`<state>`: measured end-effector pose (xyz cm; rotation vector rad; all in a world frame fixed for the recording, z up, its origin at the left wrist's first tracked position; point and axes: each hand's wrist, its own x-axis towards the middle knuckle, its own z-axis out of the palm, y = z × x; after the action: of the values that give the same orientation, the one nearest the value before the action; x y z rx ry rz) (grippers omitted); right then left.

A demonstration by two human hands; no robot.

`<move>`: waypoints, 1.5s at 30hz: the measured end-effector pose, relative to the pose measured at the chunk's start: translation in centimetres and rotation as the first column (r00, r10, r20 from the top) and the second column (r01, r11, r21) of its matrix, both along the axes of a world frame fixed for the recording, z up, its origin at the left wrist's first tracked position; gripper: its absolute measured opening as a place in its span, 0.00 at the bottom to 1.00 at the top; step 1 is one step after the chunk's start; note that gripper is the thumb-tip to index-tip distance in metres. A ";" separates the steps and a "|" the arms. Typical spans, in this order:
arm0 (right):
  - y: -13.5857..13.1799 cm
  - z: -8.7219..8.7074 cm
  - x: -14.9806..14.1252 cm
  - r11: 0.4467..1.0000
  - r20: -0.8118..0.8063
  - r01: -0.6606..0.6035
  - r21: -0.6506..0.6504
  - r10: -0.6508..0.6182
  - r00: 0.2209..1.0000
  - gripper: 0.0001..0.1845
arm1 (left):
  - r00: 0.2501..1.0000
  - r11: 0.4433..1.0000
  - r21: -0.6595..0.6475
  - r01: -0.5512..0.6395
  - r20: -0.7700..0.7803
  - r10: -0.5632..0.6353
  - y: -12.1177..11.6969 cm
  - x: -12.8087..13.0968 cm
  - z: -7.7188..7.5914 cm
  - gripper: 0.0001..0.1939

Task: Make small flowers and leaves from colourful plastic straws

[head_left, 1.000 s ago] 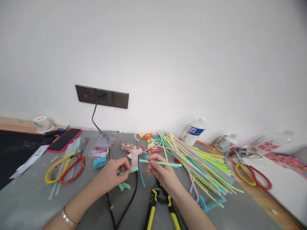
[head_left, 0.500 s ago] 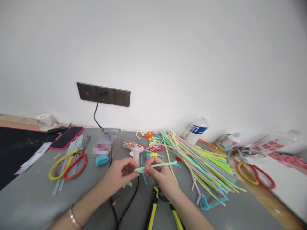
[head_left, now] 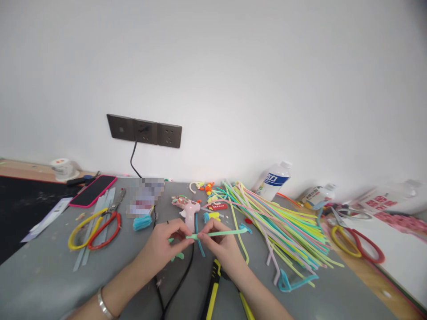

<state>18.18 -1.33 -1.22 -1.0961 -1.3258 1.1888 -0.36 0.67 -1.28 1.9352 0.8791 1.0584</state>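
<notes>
A mint-green pipe cleaner (head_left: 223, 233) runs level between both my hands above the grey table (head_left: 50, 275). My left hand (head_left: 162, 247) pinches its left end with thumb and fingertips. My right hand (head_left: 220, 245) is closed on it just to the right, and the rest of the stem sticks out toward the right. Small green bent pieces (head_left: 177, 255) lie on the table under my left hand. A pink glue gun (head_left: 187, 209) stands just behind my hands, its black cord (head_left: 180, 280) running toward me.
A heap of coloured pipe cleaners (head_left: 283, 222) fans out to the right. Yellow-handled pliers (head_left: 213, 293) lie below my right hand. Red and yellow scissors (head_left: 96, 224), a phone (head_left: 92, 190) and a white bottle (head_left: 273, 180) are also on the table; wall sockets (head_left: 144, 131) are behind.
My two hands have come together: the left hand now grips the left end of the green pipe cleaner that the right hand held alone a second ago.
</notes>
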 end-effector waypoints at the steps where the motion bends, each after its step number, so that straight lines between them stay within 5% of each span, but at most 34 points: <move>1: 0.0 0.0 0.0 1.000 0.005 -0.004 0.001 0.004 1.000 0.17 | 1.000 0.999 0.035 0.006 0.000 -0.006 0.1 0.0 -0.2 0.03; 15: 0.0 -0.2 0.0 0.994 -0.098 -0.075 -0.077 0.067 0.993 0.17 | 0.999 0.939 0.341 -0.050 0.006 0.051 0.4 -0.4 -0.5 0.06; 45: -0.3 0.3 0.1 0.997 -0.107 -0.070 0.034 0.073 0.992 0.12 | 1.000 0.935 0.353 -0.014 -0.006 0.017 -0.2 -0.4 0.0 0.06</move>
<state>18.25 -1.63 -0.90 -0.9567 -1.3045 1.2593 -0.80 0.43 -1.31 2.2305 0.7466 1.2886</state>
